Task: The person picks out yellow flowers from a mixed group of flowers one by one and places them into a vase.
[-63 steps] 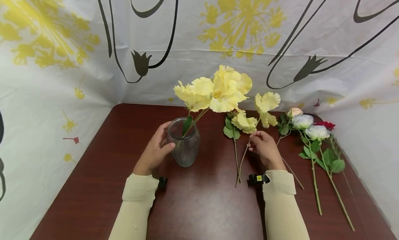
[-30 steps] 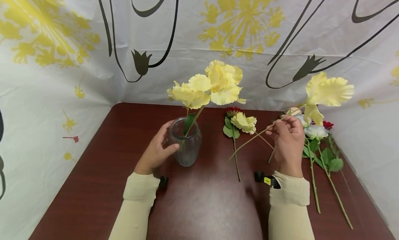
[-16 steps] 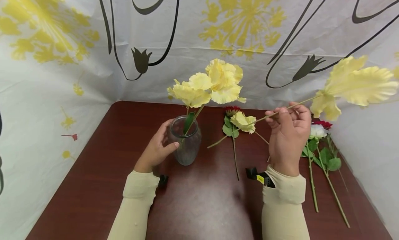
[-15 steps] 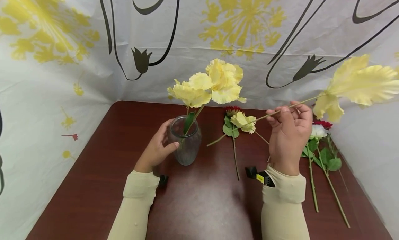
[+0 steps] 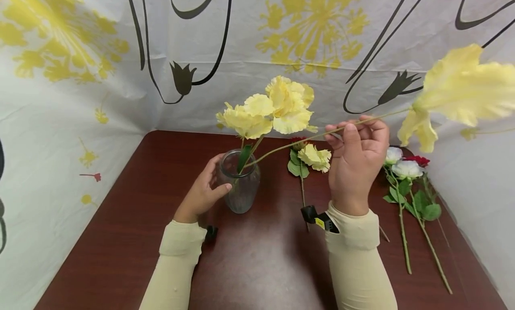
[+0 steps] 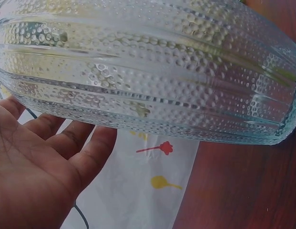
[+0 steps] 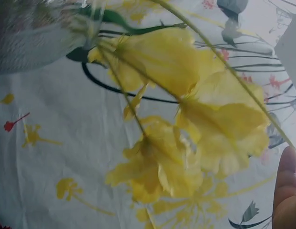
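On the table stands a ribbed, dimpled glass vase [image 5: 241, 198], upright, with yellow artificial flowers [image 5: 289, 106] rising from its mouth. My left hand [image 5: 201, 193] holds the vase from its left side, thumb toward the front. Fingers [image 6: 93, 152] touch the dimpled glass in the left wrist view. My right hand [image 5: 356, 167] pinches the thin stem of another yellow artificial flower [image 5: 458, 86] between thumb and fingers. Its bloom tilts out to the right, and the lower end of its stem [image 5: 281, 148] is at the vase's rim. In the right wrist view only part of the right hand [image 7: 287, 191] shows.
Right of the vase lie a leafy red flower [image 5: 297, 142] and a loose yellow flower [image 5: 315, 158]. Farther right are white flowers [image 5: 407, 169] with long stems and a red flower [image 5: 421, 160]. A printed sheet [image 5: 225, 46] hangs behind the brown table [image 5: 112, 229].
My right hand has picked up the yellow flower, raised and tilted it, then moved left, bringing its stem end to the vase's mouth. The left hand stays on the vase.
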`<action>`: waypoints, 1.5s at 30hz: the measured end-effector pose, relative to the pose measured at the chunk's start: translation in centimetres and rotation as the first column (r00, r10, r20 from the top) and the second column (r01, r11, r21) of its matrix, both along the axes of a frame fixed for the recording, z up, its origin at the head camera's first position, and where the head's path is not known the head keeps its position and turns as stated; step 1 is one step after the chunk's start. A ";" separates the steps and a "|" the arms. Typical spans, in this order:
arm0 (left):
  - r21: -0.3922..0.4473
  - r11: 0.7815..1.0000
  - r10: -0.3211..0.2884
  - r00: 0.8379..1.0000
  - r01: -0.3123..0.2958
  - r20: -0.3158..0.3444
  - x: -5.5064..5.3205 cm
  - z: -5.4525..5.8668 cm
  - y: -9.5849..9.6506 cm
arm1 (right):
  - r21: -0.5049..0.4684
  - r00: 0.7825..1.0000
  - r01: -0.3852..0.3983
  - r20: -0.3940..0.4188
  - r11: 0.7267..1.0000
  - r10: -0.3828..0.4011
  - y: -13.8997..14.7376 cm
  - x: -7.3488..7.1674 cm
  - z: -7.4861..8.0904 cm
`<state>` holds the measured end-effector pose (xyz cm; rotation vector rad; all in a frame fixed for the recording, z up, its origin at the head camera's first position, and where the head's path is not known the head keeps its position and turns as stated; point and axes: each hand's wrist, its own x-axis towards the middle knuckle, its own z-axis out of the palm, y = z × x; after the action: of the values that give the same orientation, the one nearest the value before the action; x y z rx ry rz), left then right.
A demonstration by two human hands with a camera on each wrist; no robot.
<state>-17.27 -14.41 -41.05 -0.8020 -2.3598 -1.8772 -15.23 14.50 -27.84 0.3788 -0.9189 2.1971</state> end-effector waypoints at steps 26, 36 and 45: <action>0.003 1.000 -0.001 1.000 0.001 -0.016 0.1 -0.4 0.0 | 0.548 0.984 -0.135 0.169 0.825 0.049 -5.3 -2.4 -6.8; 0.010 1.000 0.000 1.000 0.001 -0.012 0.0 -0.6 -0.2 | 0.745 0.941 -0.261 0.339 0.613 -0.011 -7.1 -1.4 -5.9; 0.017 1.000 0.000 1.000 0.000 -0.022 -0.1 -0.6 -0.1 | 0.741 0.873 -0.401 0.487 0.539 -0.020 -6.2 -2.0 -8.4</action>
<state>-17.34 -14.47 -41.69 -0.8169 -2.3279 -1.8755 -17.22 8.26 -36.23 0.4221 -2.3111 1.9051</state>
